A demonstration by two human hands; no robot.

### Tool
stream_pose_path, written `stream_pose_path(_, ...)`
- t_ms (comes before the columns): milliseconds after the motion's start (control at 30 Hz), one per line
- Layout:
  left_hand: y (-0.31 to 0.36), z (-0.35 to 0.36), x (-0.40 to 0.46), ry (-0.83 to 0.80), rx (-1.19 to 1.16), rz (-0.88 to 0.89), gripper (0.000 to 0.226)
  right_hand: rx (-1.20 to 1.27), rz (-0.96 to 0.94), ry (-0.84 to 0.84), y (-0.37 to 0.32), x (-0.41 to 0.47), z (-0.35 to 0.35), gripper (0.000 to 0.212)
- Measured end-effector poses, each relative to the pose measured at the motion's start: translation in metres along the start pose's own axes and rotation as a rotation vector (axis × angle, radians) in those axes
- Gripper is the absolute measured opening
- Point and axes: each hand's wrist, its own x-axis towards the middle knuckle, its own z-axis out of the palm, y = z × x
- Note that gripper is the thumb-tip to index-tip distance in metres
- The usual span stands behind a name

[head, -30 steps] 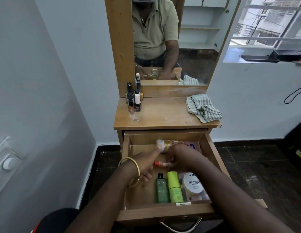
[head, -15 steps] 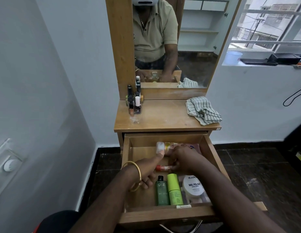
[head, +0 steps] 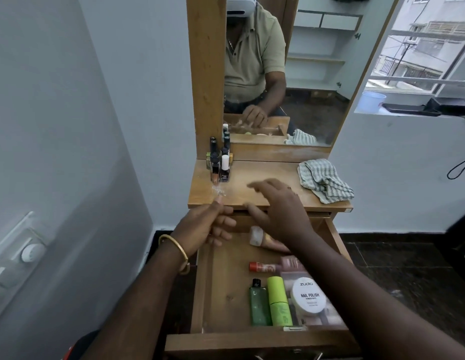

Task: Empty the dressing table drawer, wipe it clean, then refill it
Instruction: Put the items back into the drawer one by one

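My right hand hangs over the front edge of the dressing table top, fingers spread and loose, holding nothing. My left hand sits beside it with its fingers curled in, thumb up; whether it pinches anything I cannot tell. Below them the drawer stands pulled out, holding a green bottle, a lime tube, a nail polish remover tub and a red-capped tube.

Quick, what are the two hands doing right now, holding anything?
Left hand: fingers loosely curled; cannot tell if it holds anything.
Right hand: open, fingers spread, holding nothing.
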Motion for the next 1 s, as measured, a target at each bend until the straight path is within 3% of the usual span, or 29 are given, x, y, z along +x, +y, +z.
stream_pose_path(167, 0.001, -0.006, -0.003, 0.182, -0.015, 0.204, 0.028, -0.094, -0.01, 0.032, -0.025, 0.056, 0.002, 0.062)
stream_pose_path(300, 0.0, -0.006, -0.001, 0.369, 0.159, 0.398, 0.011, -0.175, -0.023, -0.012, -0.027, 0.075, 0.014, 0.066)
stream_pose_path(433, -0.005, -0.008, 0.009, 0.501, 0.521, 0.566, 0.027, -0.185, -0.061, 0.007, -0.019, 0.07, 0.023, 0.053)
stream_pose_path(633, 0.011, -0.01, 0.038, 0.659, 0.919, 0.664, 0.043, -0.032, -0.089, 0.196, -0.017, 0.062, 0.027, 0.023)
stream_pose_path(767, 0.021, -0.01, 0.05, 0.648, 1.084, 0.636, 0.045, 0.087, -0.082, 0.213, -0.017, 0.065, 0.026, 0.018)
stream_pose_path(900, 0.021, -0.012, 0.058, 0.603, 1.245, 0.649, 0.04, 0.177, -0.073, 0.217, -0.012, 0.061, 0.025, 0.029)
stream_pose_path(1000, 0.019, -0.013, 0.06, 0.609, 1.262, 0.664, 0.036, 0.252, -0.079, 0.24, -0.011, 0.057, 0.021, 0.026)
